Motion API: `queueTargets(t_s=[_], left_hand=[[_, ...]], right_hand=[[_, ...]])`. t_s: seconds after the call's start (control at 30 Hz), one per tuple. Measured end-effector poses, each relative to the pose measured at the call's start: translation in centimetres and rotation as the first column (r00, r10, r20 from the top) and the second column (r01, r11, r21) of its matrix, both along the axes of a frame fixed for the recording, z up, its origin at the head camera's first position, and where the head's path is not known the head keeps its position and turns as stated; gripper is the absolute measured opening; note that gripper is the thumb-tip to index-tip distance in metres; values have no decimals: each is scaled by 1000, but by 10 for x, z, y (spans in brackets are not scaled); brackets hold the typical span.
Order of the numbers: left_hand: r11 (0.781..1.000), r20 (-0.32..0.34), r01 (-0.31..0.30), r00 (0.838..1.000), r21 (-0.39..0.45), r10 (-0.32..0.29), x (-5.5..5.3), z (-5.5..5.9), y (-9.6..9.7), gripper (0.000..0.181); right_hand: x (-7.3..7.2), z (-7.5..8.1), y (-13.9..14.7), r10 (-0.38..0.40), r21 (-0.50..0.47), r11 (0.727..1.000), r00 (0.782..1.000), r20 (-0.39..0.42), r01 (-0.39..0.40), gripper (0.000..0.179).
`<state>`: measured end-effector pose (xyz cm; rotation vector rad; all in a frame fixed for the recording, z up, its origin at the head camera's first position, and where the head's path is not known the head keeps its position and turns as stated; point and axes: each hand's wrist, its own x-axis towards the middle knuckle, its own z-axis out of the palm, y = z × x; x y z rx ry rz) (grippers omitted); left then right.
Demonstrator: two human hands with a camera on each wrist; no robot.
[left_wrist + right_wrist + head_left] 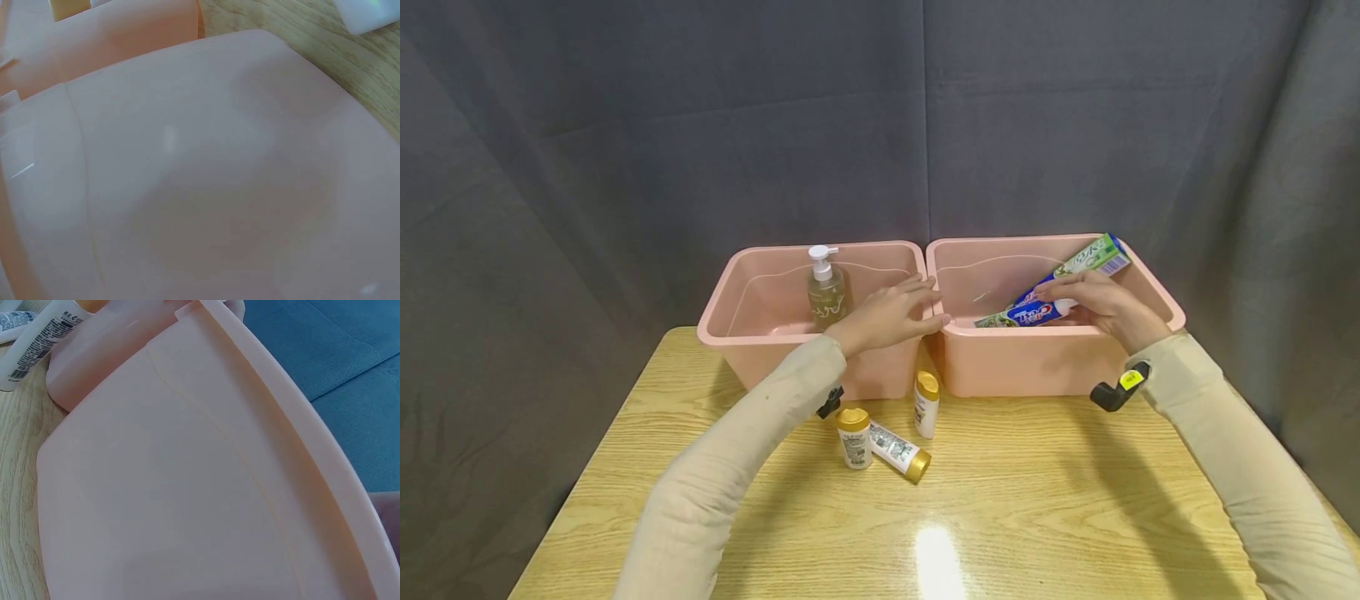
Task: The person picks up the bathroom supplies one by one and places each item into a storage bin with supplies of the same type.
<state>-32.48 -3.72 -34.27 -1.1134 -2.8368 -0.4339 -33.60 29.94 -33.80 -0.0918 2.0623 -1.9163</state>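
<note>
My left hand point(891, 312) reaches over the right side of the left pink bin point(741, 340), fingers extended near where the two bins meet. Inside that bin stands a pump bottle point(826, 296) with a white top. Over the right pink bin point(1000, 367), my right hand point(1101, 304) has its fingers extended above a blue and green toothpaste tube point(1033, 313) with a white cap. Its thumb is not clearly visible. Behind the tube leans a green and blue toothpaste box point(1090, 258), partly covered by the fingers. Both wrist views show mainly bin walls.
In front of the bins, two small white bottles with gold caps point(853, 437) point(927, 406) stand on the wooden table point(1015, 500). A white tube with a gold cap point(898, 450) lies between them. A dark grey curtain point(820, 125) hangs behind the bins.
</note>
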Motion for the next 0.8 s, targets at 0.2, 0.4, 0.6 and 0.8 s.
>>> queueTargets(t_s=[0.2, 0.4, 0.6, 0.8], left_hand=[[1000, -3, 1, 1000, -10, -1, 0, 0, 1, 63], [1000, -2, 0, 1000, -4, 0, 0, 0, 1, 63], [1000, -6, 9, 1000, 2, -9, 0, -1, 1, 63], [1000, -8, 7, 1000, -1, -7, -1, -1, 0, 64]], right_hand=[[3, -1, 5, -18, 41, 999, 998, -54, 20, 25], [3, -2, 0, -75, -125, 990, 996, -43, 69, 35], [5, -2, 0, -73, -193, 979, 997, -30, 66, 38], [4, -2, -2, -45, -162, 986, 999, -22, 41, 40]])
